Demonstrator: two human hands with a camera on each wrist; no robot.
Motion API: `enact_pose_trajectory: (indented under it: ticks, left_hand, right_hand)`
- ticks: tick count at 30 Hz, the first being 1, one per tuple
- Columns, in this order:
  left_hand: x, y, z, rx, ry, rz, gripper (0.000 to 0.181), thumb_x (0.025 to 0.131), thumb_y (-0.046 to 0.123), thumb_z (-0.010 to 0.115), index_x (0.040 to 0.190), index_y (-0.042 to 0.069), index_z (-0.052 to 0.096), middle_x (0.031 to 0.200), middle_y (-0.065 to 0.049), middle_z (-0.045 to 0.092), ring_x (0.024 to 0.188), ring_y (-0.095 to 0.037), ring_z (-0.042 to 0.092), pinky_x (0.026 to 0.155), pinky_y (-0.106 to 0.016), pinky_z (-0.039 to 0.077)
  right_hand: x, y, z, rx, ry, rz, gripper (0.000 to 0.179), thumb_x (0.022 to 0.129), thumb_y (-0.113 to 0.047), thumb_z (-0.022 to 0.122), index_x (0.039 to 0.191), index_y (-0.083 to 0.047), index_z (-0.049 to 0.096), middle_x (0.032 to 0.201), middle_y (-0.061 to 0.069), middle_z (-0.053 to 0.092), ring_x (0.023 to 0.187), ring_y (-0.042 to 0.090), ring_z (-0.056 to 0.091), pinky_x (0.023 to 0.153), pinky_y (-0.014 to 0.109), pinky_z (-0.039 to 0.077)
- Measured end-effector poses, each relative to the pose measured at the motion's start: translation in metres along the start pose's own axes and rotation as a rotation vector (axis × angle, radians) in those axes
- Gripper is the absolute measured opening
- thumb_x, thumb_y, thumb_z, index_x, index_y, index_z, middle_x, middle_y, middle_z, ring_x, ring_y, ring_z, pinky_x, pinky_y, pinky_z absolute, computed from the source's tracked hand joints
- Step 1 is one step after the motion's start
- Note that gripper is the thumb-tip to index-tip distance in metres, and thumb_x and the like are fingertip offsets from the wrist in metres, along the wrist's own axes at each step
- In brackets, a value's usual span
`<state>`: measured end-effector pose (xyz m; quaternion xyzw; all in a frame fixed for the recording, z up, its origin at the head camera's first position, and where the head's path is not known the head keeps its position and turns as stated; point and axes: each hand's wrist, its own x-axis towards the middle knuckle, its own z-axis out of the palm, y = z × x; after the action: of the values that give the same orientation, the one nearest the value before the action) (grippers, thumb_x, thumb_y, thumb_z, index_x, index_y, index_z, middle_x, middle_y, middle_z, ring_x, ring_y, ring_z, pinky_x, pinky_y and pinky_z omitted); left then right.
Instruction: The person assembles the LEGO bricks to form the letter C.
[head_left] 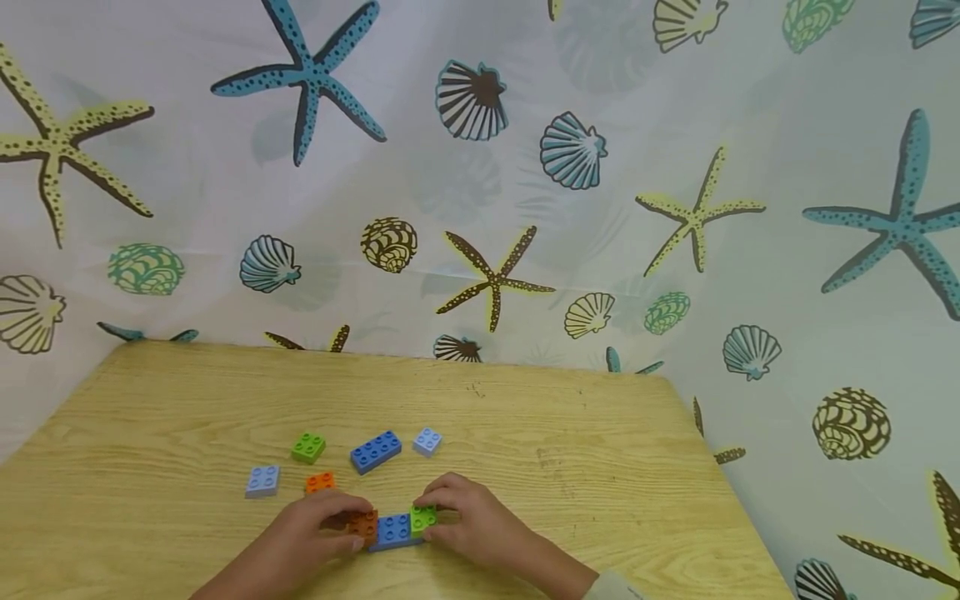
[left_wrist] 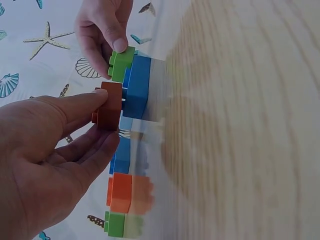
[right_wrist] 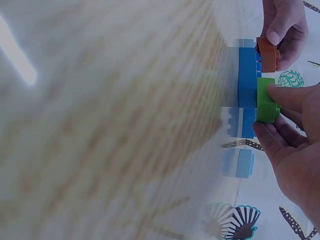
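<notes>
A long blue toy building brick (head_left: 393, 530) lies on the table in front of me, studs up. Between thumb and fingers, my left hand (head_left: 296, 533) pinches a dark orange brick (left_wrist: 109, 107) at the blue brick's left end. In the left wrist view that brick overhangs the end, and a narrow gap with studs shows between the two. A bright green brick (right_wrist: 266, 100) is pinched by my right hand (head_left: 480, 521) at the opposite end. It sits right against the blue brick's top (right_wrist: 247, 75) and juts out past its end.
Behind the hands lie a green brick (head_left: 308, 447), another long blue brick (head_left: 377, 452) and a light blue brick (head_left: 427, 442). Another light blue brick (head_left: 262, 481) and an orange brick (head_left: 320, 482) are near my left hand. A shell-patterned cloth (head_left: 525, 192) borders the wooden table (head_left: 570, 442).
</notes>
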<state>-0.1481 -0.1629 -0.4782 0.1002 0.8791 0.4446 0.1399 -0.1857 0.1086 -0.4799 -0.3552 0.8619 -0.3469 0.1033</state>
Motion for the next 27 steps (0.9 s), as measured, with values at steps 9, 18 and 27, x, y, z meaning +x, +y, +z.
enact_pose_trajectory:
  ticks: [9, 18, 27]
  left_hand:
    - [0.0018, -0.0009, 0.0012, 0.011, -0.02, 0.064, 0.036, 0.087, 0.031, 0.079, 0.12, 0.019, 0.072, 0.121, 0.0, 0.067, 0.111, -0.02, 0.061, 0.093, -0.048, 0.055]
    - [0.0046, 0.0018, 0.0049, 0.047, -0.013, 0.074, 0.033, 0.088, 0.03, 0.078, 0.118, 0.019, 0.073, 0.116, 0.001, 0.066, 0.107, -0.017, 0.06, 0.09, -0.045, 0.056]
    - [0.0049, 0.0005, 0.0045, 0.069, -0.012, 0.082, 0.033, 0.087, 0.029, 0.079, 0.118, 0.019, 0.072, 0.119, 0.001, 0.066, 0.11, -0.019, 0.061, 0.09, -0.046, 0.056]
  right_hand:
    - [-0.0005, -0.0005, -0.0005, -0.008, 0.0, -0.001, 0.032, 0.093, -0.017, 0.074, 0.125, -0.014, 0.071, 0.123, -0.004, 0.062, 0.115, 0.003, 0.058, 0.098, 0.02, 0.05]
    - [0.0, 0.0014, -0.0001, -0.011, -0.005, 0.006, 0.032, 0.094, -0.018, 0.074, 0.126, -0.014, 0.071, 0.123, -0.005, 0.062, 0.114, 0.002, 0.057, 0.096, 0.02, 0.051]
    - [0.0001, 0.0015, 0.0006, 0.0, -0.009, 0.009, 0.032, 0.094, -0.018, 0.073, 0.126, -0.015, 0.071, 0.124, -0.005, 0.062, 0.115, 0.003, 0.057, 0.097, 0.02, 0.051]
